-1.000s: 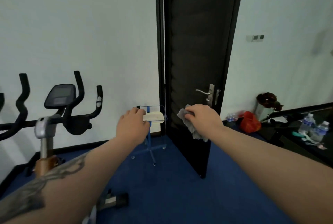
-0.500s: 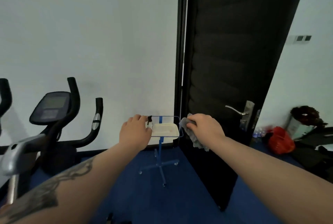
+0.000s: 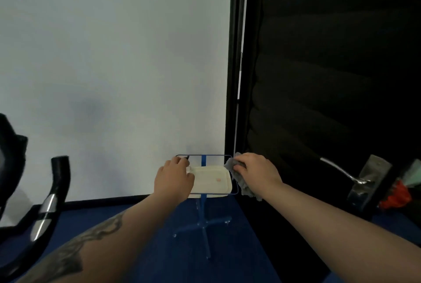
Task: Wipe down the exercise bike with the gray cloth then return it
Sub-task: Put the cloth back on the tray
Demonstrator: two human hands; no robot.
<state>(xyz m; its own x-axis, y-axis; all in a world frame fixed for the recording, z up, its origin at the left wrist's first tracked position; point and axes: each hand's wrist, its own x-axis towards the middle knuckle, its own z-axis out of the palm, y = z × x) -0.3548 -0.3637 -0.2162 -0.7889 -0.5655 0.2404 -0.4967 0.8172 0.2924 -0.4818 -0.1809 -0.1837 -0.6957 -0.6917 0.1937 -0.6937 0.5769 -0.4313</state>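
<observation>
A: Starting at the left edge, we see the exercise bike (image 3: 34,203), only its black handlebar and chrome grip in view, well apart from both hands.

B: Next comes our left hand (image 3: 174,180). It sits at the left end of the cream tray (image 3: 210,180), fingers curled down over the rim beside a small dark item we cannot identify. Whether it actually pinches anything, we cannot tell.

A: The tray rests in a thin blue wire frame on the blue stand (image 3: 202,221), which has a slim post and small feet on the blue floor.

B: Then our right hand (image 3: 255,172) grips the gray cloth (image 3: 241,182), bunched in its fingers and hanging just past the tray's right edge, against the black door (image 3: 319,100).

A: We judge the cloth is about to go back on the tray. What could go wrong?

B: That stand looks light. If we press on one end of the tray, it may tip or roll. If we let go too early, the cloth drops outside the frame to the floor.
</observation>
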